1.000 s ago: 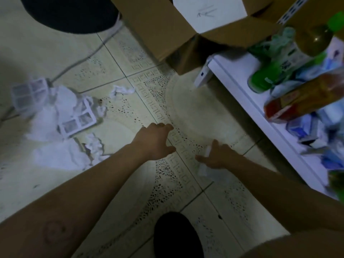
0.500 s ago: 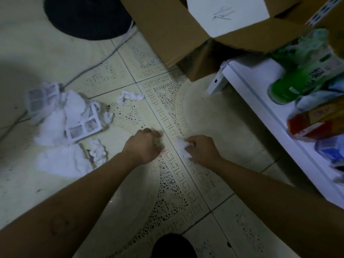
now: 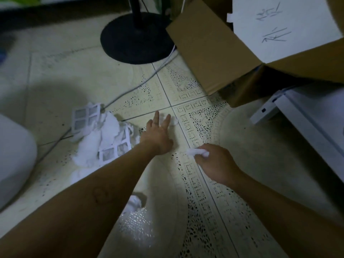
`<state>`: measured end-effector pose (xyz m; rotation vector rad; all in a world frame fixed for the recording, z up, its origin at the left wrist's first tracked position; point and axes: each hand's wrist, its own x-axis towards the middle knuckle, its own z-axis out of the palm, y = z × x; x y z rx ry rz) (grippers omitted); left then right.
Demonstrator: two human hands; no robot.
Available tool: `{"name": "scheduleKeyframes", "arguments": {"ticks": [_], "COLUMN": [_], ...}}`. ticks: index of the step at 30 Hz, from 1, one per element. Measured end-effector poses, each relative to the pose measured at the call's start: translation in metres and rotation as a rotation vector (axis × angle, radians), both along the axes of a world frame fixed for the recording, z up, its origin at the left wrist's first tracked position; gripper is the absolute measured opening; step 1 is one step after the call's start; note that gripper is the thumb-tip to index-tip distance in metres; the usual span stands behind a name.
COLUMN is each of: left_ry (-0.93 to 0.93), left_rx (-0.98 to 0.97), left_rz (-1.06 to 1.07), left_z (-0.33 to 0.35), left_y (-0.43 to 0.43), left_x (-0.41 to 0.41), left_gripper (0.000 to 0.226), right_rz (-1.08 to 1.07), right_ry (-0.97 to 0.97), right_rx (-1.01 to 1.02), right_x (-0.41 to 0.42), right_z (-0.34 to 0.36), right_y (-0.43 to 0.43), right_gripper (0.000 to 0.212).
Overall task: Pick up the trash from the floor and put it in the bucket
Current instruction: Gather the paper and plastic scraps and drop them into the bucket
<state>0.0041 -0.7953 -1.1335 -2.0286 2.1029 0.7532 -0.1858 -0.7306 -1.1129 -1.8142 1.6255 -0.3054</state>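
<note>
Floor (image 3: 251,146): patterned tile, paper heap (image 3: 104,138) at left.
Left hand (image 3: 158,135): fingers (image 3: 156,118) straight, spread, beside scrap (image 3: 174,121).
Right hand (image 3: 216,164): fingers (image 3: 200,160) curled round tissue wad (image 3: 196,151).

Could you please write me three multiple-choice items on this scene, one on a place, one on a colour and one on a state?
1. Where does the pile of white trash lie?
A. In the cardboard box.
B. On the white shelf.
C. On the floor, left of the left hand.

2. What colour is the round stand base?
A. Red.
B. Black.
C. Yellow.

3. What is the right hand doing?
A. Gripping crumpled white paper.
B. Lying flat on the floor.
C. Pulling the cable.

Answers:
1 C: the pile sits on the tiles beside the left hand.
2 B: the base is plainly black against the pale floor.
3 A: the fingers curl round the paper, which sticks out of the fist.
</note>
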Motion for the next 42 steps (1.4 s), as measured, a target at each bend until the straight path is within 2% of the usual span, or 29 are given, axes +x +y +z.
{"name": "scheduleKeyframes", "arguments": {"ticks": [2,5,7,9,12,14,17,22,27,29,32,35,39,42], "left_ry": [-0.074,-0.163,-0.141,-0.085,0.036,0.123,0.171,0.171,0.281,0.267,0.152,0.138,0.109,0.045], "left_rx": [-0.003,-0.146,-0.196,-0.175,-0.161,-0.194,-0.302,-0.522,-0.583,-0.613,-0.708,-0.751,-0.700,-0.680], "left_rz": [-0.014,-0.096,-0.118,-0.119,-0.058,-0.014,-0.027,-0.006,0.100,0.092,0.118,0.235,0.451,0.594], "left_z": [-0.005,-0.010,-0.010,-0.005,0.016,0.041,0.089,0.180,0.271,0.305,0.345,0.354,0.337,0.323], "left_y": [-0.003,0.002,0.008,0.014,0.016,0.014,0.008,0.009,0.028,0.038,0.055,0.083,0.127,0.157], "left_x": [0.002,0.004,0.009,0.018,0.029,0.034,0.044,0.087,0.150,0.174,0.219,0.274,0.359,0.416], "left_gripper": [0.082,0.062,0.047,0.028,0.013,0.017,0.028,0.023,0.024,0.028,0.013,0.017,0.019,0.017], "right_rz": [-0.028,-0.064,-0.062,-0.065,-0.102,-0.117,-0.124,-0.062,0.066,0.130,0.188,0.230,0.287,0.381], "right_ry": [-0.052,-0.076,-0.100,-0.122,-0.171,-0.192,-0.213,-0.339,-0.337,-0.322,-0.294,-0.362,-0.473,-0.417], "right_rx": [0.002,0.064,0.111,0.108,0.045,0.016,-0.048,-0.091,-0.168,-0.250,-0.371,-0.386,-0.357,-0.418], "right_x": [-0.001,0.002,0.006,0.013,0.025,0.030,0.036,0.073,0.130,0.160,0.219,0.289,0.371,0.415], "right_z": [0.000,0.007,0.014,0.020,0.032,0.046,0.076,0.157,0.247,0.281,0.316,0.322,0.315,0.313], "right_y": [0.002,-0.002,-0.006,-0.011,-0.017,-0.024,-0.041,-0.058,-0.053,-0.048,-0.038,-0.025,0.000,0.014], "right_gripper": [0.046,0.049,0.044,0.028,0.032,0.036,0.025,0.033,0.008,0.008,0.014,0.019,0.020,0.017]}}
